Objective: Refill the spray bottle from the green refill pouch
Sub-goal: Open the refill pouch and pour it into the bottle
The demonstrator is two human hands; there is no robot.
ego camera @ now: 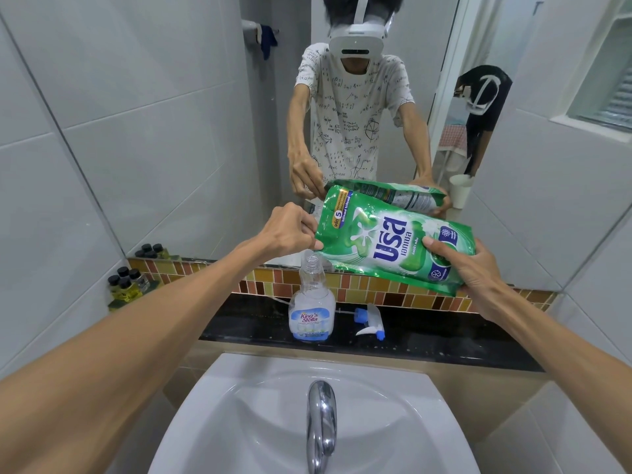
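I hold the green refill pouch (393,241) on its side above the black ledge (444,333), its top end pointing left. My left hand (290,230) pinches the pouch's top left corner, just above the open neck of the clear spray bottle (312,302). My right hand (468,268) grips the pouch's bottom end, thumb across the front. The bottle stands upright on the ledge with its cap off and a little liquid at the bottom. Its white and blue trigger sprayer head (370,321) lies on the ledge to the bottle's right.
A white sink (219,405) with a chrome tap (320,422) sits below the ledge. Several small black-capped bottles (126,285) stand at the ledge's left end. A mirror (205,114) behind reflects a person and a white cup (460,195). Tiled walls close both sides.
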